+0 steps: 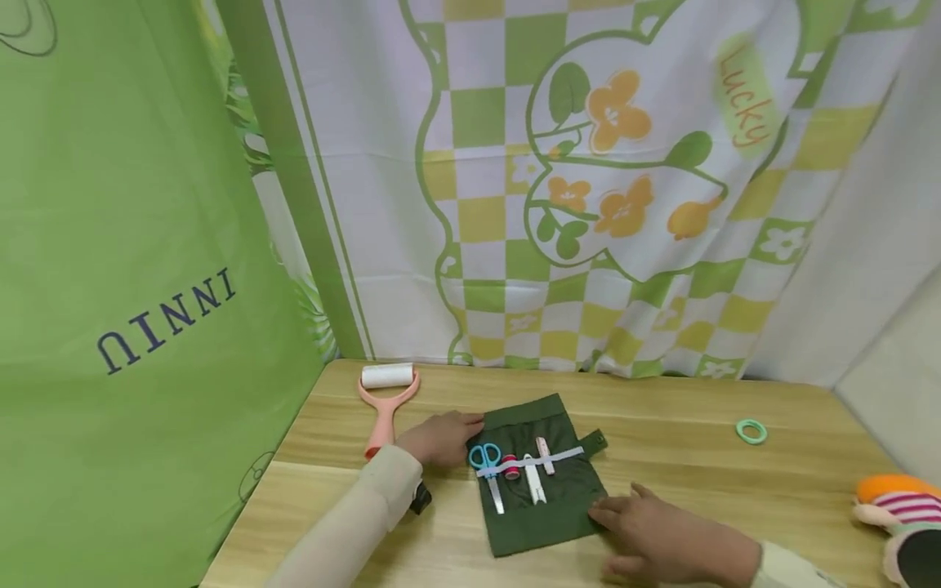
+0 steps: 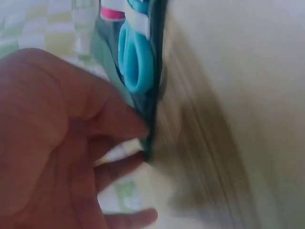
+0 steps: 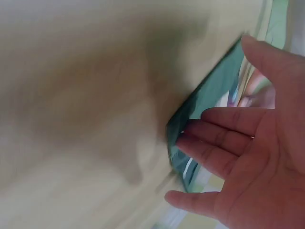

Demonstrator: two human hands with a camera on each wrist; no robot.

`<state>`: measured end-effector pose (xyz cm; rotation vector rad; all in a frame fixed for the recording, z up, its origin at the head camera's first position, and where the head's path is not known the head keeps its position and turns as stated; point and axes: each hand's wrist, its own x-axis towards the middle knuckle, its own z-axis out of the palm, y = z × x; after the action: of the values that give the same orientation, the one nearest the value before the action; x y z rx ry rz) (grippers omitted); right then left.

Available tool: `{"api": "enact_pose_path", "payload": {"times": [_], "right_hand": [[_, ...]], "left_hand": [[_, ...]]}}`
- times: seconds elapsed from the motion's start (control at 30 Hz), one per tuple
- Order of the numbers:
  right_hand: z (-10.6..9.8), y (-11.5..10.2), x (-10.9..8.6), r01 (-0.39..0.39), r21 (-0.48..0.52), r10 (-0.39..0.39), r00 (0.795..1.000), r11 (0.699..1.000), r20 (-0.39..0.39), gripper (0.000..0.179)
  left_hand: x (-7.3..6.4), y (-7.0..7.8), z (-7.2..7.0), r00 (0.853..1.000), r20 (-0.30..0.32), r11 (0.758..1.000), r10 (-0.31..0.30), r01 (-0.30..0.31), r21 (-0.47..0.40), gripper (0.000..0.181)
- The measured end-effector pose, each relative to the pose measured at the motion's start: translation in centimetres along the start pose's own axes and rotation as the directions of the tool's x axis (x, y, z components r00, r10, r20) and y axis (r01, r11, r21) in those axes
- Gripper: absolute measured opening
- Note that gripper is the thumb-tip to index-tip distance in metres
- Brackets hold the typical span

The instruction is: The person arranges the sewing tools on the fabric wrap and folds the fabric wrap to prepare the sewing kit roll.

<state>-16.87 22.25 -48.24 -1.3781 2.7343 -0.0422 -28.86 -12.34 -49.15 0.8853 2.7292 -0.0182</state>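
Note:
A dark green fabric tool roll (image 1: 525,531) lies unfolded on the wooden table. A pale elastic band across it holds blue-handled scissors (image 1: 485,456), a red thread spool (image 1: 510,467), a white slim tool (image 1: 533,480) and a pinkish-white slim piece (image 1: 545,456). A strap tab (image 1: 594,443) sticks out at its right side. My left hand (image 1: 441,438) pinches the roll's far left corner between thumb and finger, near the scissors' handles (image 2: 138,67). At the near right corner, my right hand (image 1: 665,535) touches the edge with fairly straight, spread fingers (image 3: 209,148).
A pink-handled lint roller (image 1: 384,408) lies left of the roll, close to my left forearm. A mint green ring (image 1: 751,431) is at the right rear. A colourful stuffed toy (image 1: 900,506) sits at the right edge. Patterned curtains (image 1: 478,204) hang behind the table.

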Motion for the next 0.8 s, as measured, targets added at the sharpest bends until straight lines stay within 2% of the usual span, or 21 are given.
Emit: {"api": "enact_pose_path", "payload": {"times": [0.1,0.2,0.27,0.37,0.47,0.53,0.6,0.67,0.73,0.8], "right_hand": [[-0.6,2.0,0.3,-0.109,0.089,0.11,0.994,0.99,-0.004,0.061],[-0.7,4.7,1.4,-0.146,0.157,0.149,0.989,0.977,-0.013,0.048],[-0.8,6.3,2.3,-0.156,0.201,0.158,0.987,0.967,0.006,0.042],[-1.3,8.3,3.7,-0.166,0.23,0.164,0.986,0.959,0.03,0.038],[-1.8,9.9,4.8,-0.173,0.282,0.165,0.985,0.944,0.054,0.036],[-1.9,10.6,5.2,-0.149,0.295,0.139,0.989,0.944,0.055,0.036],[-1.9,10.6,5.2,-0.117,0.266,0.116,0.993,0.957,0.019,0.036],[-1.6,9.6,4.3,-0.049,0.193,0.066,0.994,0.98,-0.083,0.033],[-1.2,7.6,2.7,0.005,0.115,0.015,0.984,0.993,-0.178,0.027],[-0.6,5.4,1.1,0.055,0.08,-0.035,0.973,0.995,-0.23,0.024]], "left_hand": [[-2.1,1.7,-0.2,0.999,-0.027,0.995,-0.039,0.041,0.09,0.054],[-4.6,3.5,0.1,0.998,-0.048,0.983,-0.037,0.046,0.18,0.052],[-6.1,4.8,0.5,0.999,-0.05,0.968,-0.013,0.025,0.251,0.055],[-7.9,6.6,1.0,0.999,-0.032,0.953,0.021,-0.01,0.304,0.06],[-8.9,7.8,1.5,0.997,-0.044,0.943,0.056,-0.039,0.329,0.058],[-9.4,8.0,1.8,0.995,-0.069,0.944,0.076,-0.049,0.327,0.051],[-9.6,7.7,2.0,0.987,-0.111,0.943,0.115,-0.073,0.324,0.039],[-9.5,7.4,2.2,0.973,-0.159,0.941,0.168,-0.11,0.32,0.028],[-9.1,7.1,2.4,0.949,-0.201,0.922,0.241,-0.159,0.353,0.02],[-8.8,7.0,2.6,0.925,-0.228,0.895,0.303,-0.194,0.402,0.015]]}}
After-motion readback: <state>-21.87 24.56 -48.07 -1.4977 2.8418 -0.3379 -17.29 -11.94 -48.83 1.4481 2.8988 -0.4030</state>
